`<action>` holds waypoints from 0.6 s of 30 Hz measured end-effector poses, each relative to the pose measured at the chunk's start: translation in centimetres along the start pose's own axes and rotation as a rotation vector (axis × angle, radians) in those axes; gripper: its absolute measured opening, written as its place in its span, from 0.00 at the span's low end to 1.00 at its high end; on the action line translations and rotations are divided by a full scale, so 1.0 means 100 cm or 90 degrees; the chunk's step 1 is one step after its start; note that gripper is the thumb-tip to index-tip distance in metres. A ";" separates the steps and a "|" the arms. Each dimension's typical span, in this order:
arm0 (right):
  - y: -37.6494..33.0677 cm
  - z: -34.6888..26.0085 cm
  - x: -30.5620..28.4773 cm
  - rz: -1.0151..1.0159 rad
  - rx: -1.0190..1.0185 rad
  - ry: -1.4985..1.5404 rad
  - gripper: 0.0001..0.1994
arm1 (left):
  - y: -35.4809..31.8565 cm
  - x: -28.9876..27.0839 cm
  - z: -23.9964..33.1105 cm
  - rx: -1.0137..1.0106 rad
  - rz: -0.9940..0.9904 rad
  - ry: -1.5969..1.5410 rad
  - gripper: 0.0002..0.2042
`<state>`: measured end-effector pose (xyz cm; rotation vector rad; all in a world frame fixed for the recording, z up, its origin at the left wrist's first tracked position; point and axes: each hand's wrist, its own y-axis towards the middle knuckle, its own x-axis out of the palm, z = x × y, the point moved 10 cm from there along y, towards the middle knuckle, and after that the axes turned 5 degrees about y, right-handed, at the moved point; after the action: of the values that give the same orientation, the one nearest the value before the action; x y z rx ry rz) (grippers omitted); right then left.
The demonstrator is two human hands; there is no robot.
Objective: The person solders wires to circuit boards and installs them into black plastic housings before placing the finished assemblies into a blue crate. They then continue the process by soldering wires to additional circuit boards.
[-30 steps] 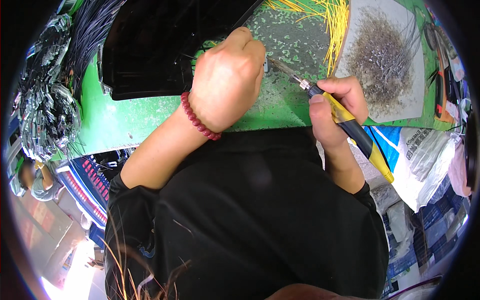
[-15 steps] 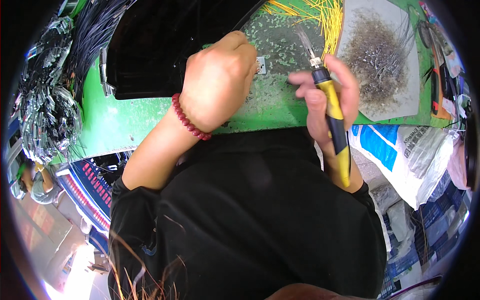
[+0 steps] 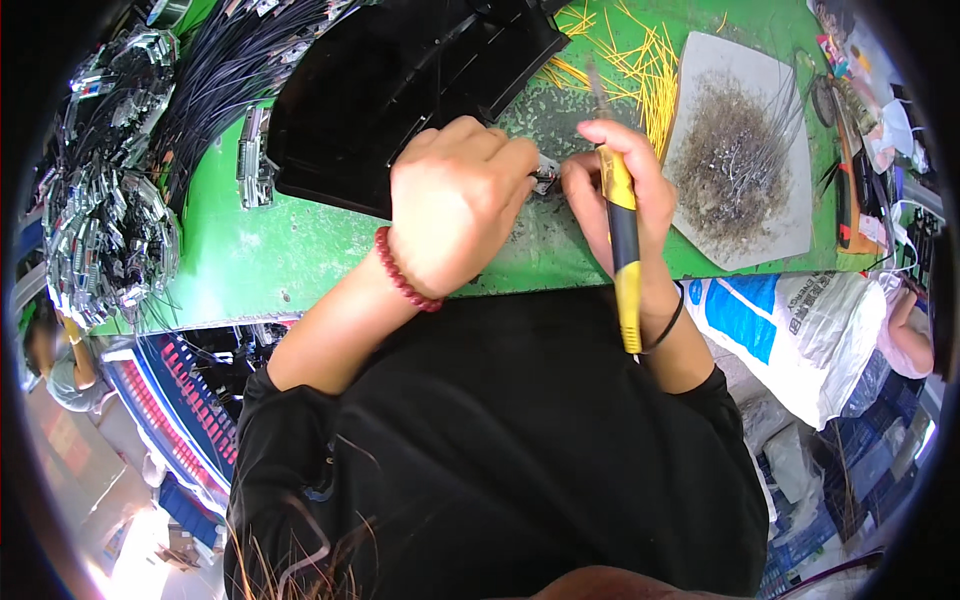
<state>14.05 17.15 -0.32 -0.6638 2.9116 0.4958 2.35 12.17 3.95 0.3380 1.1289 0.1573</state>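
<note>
My left hand [image 3: 462,205], with a red bead bracelet on its wrist, is closed and turned knuckles up over the green bench. At its fingertips is a small whitish, silvery part [image 3: 546,174], mostly covered by the fingers. My right hand [image 3: 635,190] is wrapped round a yellow and black soldering iron [image 3: 625,250], whose tip end points away from me. The right thumb and a finger come close to the small part; whether they touch it cannot be made out. A shiny black tray-like panel [image 3: 345,130] lies just beyond and left of my left hand.
Yellow wires [image 3: 650,80] lie scattered at the back. A grey board with dark residue and wire scraps [image 3: 790,215] sits right. Bundles of small metal-cased parts [image 3: 110,230] and black wires [image 3: 215,100] fill the left. A white bag [image 3: 820,350] hangs below the bench's right edge.
My right hand has moved left toward the small part, bringing the soldering iron more upright. My left hand has shifted slightly right and down in the picture, and the view has tilted a little.
</note>
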 end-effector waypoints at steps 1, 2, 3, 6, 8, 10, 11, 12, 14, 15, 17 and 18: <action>0.002 -0.007 -0.002 0.014 -0.045 -0.051 0.18 | -0.001 0.005 -0.001 -0.001 -0.011 0.054 0.09; 0.004 -0.014 -0.003 0.028 -0.089 -0.102 0.16 | -0.001 0.007 -0.001 0.000 0.002 0.076 0.08; 0.004 -0.020 -0.004 0.043 -0.134 -0.152 0.14 | -0.002 0.011 -0.002 -0.005 -0.005 0.084 0.08; -0.008 -0.018 0.001 0.000 -0.125 -0.132 0.13 | -0.006 0.021 -0.003 -0.008 -0.010 0.093 0.07; -0.008 -0.019 0.004 -0.017 -0.168 -0.182 0.13 | -0.007 0.026 -0.001 0.003 -0.041 0.088 0.08; -0.005 -0.016 0.009 -0.052 -0.156 -0.240 0.13 | -0.005 0.005 0.004 0.008 0.008 0.078 0.09; -0.005 -0.018 0.006 -0.051 -0.154 -0.239 0.13 | -0.004 -0.011 0.009 0.016 0.056 0.062 0.10; -0.004 -0.016 0.008 -0.083 -0.133 -0.237 0.12 | -0.001 -0.021 0.006 -0.021 0.044 0.063 0.13; -0.005 -0.012 0.010 -0.114 -0.113 -0.233 0.11 | 0.003 -0.024 -0.002 -0.074 -0.016 0.160 0.14; -0.007 -0.009 0.009 -0.108 -0.111 -0.232 0.11 | 0.002 -0.020 -0.006 -0.092 -0.056 0.200 0.14; -0.007 -0.009 0.009 -0.104 -0.113 -0.225 0.11 | -0.001 -0.007 -0.014 -0.136 -0.123 0.223 0.14; -0.007 -0.009 0.009 -0.098 -0.116 -0.222 0.11 | -0.001 -0.003 -0.017 -0.161 -0.126 0.202 0.13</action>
<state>13.51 15.91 0.18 -0.7325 2.4895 0.7762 0.70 12.29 3.57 -0.0273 1.4308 0.1815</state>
